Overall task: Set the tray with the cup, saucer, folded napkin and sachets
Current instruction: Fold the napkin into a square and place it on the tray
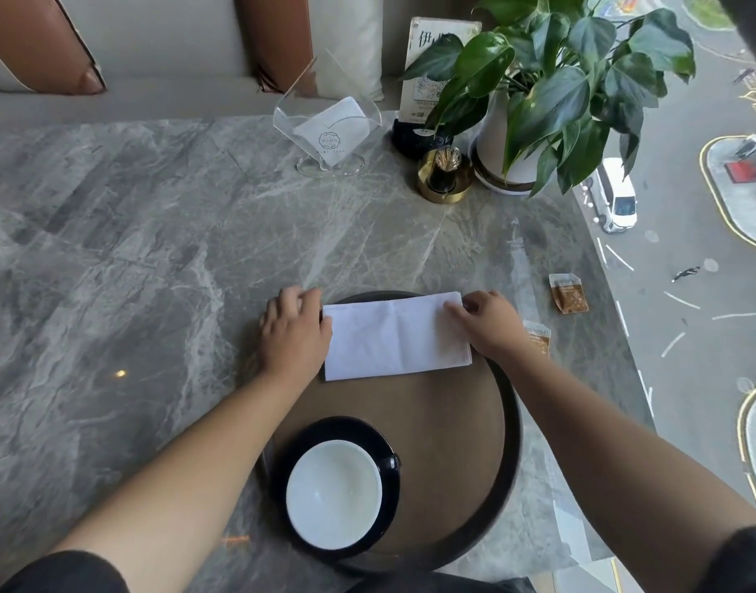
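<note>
A round brown tray [453, 421] with a dark rim lies on the marble table. On its near left part a cup [333, 494], white inside, stands on a black saucer [380, 438]. A white napkin [395, 336], folded into a rectangle, lies across the tray's far part. My left hand [295, 331] grips the napkin's left edge and my right hand [487, 323] pinches its right edge. One brown sachet [568, 293] lies on the table right of the tray. A second sachet [539, 338] is partly hidden behind my right wrist.
At the back stand a clear napkin holder [329, 126], a gold toothpick holder [444, 173], a sign stand [436, 70] and a potted plant [551, 100]. The table's right edge [616, 293] meets a window. A cushioned bench [154, 57] runs behind the table.
</note>
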`<state>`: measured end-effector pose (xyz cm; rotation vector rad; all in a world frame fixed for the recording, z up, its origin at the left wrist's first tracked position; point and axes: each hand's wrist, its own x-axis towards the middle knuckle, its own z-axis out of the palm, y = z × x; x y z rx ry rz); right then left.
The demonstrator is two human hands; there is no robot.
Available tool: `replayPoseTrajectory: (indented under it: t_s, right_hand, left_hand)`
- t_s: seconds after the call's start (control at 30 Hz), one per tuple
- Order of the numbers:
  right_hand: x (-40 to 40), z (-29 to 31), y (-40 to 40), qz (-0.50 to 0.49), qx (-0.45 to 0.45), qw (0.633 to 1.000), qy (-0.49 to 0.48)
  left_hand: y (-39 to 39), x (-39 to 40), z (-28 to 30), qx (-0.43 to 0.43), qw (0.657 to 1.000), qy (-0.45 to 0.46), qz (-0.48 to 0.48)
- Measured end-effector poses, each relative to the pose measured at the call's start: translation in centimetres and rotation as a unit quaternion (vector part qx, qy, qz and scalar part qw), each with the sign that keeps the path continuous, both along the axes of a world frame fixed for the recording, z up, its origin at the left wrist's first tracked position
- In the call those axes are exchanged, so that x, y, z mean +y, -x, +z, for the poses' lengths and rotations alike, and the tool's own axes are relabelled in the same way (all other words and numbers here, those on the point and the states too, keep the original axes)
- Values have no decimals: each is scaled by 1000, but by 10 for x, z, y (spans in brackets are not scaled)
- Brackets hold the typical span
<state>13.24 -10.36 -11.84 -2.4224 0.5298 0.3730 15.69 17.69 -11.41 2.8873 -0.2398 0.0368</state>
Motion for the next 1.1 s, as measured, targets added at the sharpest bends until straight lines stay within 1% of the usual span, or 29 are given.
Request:
replayPoseTrajectory:
  t_s: [0.07,0.13,0.2,0.3,0.4,0.43,0.5,0.53,0.6,0.7,0.77,0.87,0.97,1.03,1.1]
  right_hand:
    - [-2,4,6,18,4,1000,-12]
    - [-1,6,11,20,-7,1000,-20]
    - [3,9,12,12,-32,999,-31]
    - [9,18,10,-6,-72,995,-70]
    - [10,25,7,-18,-88,992,-88]
    - [9,26,7,-25,-68,993,-98]
    - [7,27,5,-44,8,990,-130]
    - [6,27,5,-38,39,989,-140]
    - [2,30,1,1,65,989,-135]
    - [-5,42,-14,34,58,990,-123]
    - [-10,50,-29,48,40,993,-103]
    - [-17,57,-50,88,23,993,-69]
    - [-18,60,-67,168,20,985,-25]
    - [-14,63,-78,210,3,978,-7]
    - [-8,66,-91,238,-15,971,0]
  left_hand:
    - [3,2,-6,-48,994,-49,-91]
    - [4,3,-11,-58,972,-90,-211]
    - [3,3,-14,-30,945,-133,-298]
    - [6,-2,-15,46,915,-194,-352]
    - [10,-7,-16,101,914,-196,-341]
    - [10,-9,-14,103,917,-191,-334]
    - [11,-14,-10,98,924,-177,-323]
    - [11,-16,-8,99,928,-166,-318]
    - [12,-21,-5,101,933,-148,-313]
    - [7,-24,0,92,940,-144,-294]
    - [2,-25,2,101,947,-144,-269]
    - [2,-29,5,146,948,-123,-255]
    - [4,-35,11,227,943,-46,-239]
    - [6,-39,15,304,927,20,-217]
    - [8,-44,17,348,911,56,-215]
